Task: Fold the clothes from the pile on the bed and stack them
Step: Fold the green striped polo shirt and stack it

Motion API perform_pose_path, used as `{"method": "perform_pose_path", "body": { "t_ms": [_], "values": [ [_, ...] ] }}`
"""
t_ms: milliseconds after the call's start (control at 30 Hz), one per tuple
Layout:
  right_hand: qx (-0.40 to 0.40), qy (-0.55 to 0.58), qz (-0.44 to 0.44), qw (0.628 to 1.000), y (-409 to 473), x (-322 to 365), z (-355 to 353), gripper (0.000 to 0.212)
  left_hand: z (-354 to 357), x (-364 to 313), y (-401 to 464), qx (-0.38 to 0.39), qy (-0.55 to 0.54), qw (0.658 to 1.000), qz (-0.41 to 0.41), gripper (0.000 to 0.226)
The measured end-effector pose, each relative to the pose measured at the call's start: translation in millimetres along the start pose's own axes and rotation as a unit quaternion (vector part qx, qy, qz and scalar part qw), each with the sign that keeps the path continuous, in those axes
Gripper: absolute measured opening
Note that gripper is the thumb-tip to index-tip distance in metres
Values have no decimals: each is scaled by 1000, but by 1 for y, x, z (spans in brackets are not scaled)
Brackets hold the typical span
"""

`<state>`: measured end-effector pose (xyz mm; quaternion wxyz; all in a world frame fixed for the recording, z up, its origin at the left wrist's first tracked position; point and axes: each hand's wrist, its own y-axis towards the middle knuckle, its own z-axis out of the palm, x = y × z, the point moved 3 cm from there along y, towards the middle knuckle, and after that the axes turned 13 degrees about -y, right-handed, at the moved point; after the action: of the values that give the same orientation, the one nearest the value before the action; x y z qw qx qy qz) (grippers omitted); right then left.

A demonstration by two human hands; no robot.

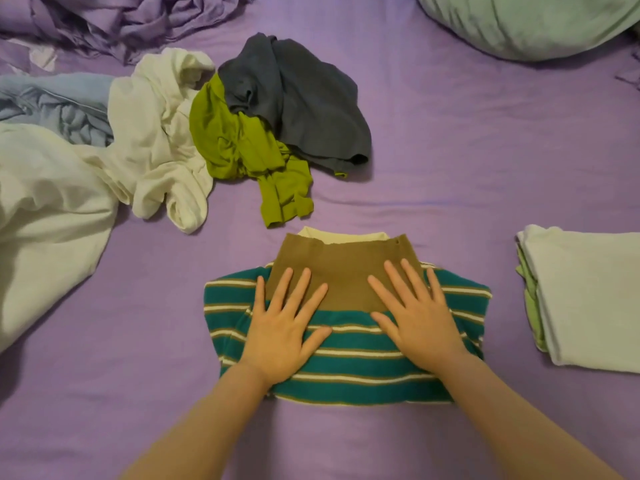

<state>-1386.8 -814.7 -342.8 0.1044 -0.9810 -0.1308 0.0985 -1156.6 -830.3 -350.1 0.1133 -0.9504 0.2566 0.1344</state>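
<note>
- The left hand (282, 336) lies flat with fingers spread and straight on the folded teal striped shirt (349, 362), released and pressing down, gripping nothing.
- The right hand (417, 322) lies the same way on the shirt's right half, fingers straight and fanned, palm down, grasping nothing.
- The fingertips of both hands reach onto a brown garment (341, 268) that lies on the far part of the striped shirt; a cream piece (343, 236) shows just past its far edge.
- This folded bundle sits on the purple bed sheet (467, 161), in the near middle of the bed.
- Beyond it lies the unfolded pile: an olive-green garment (239, 147), a dark grey-blue garment (304, 102) partly over it, and a crumpled white garment (159, 140) touching the green one on the left.
- To the right, well apart from the bundle, is a folded stack (588, 296) with a pale top piece and a light green edge beneath.
- At far left are a white cloth (45, 216) and a light blue cloth (52, 102); a pale green pillow (526, 22) lies at top right.
</note>
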Motion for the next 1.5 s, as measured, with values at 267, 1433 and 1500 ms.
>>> {"method": "perform_pose_path", "body": {
  "t_ms": [267, 1433, 1500],
  "values": [
    [8, -31, -38, 999, -6, -33, -27, 64, -19, -79, -6, -106, -84, 988, 70, 44],
    [18, 404, 50, 913, 65, 75, -149, 29, -83, -34, -108, -223, -464, 766, -384, 14],
    [54, 396, 15, 917, 73, 112, -143, 50, -74, -5, -118, -186, -466, 754, -423, 8]
  ]
}}
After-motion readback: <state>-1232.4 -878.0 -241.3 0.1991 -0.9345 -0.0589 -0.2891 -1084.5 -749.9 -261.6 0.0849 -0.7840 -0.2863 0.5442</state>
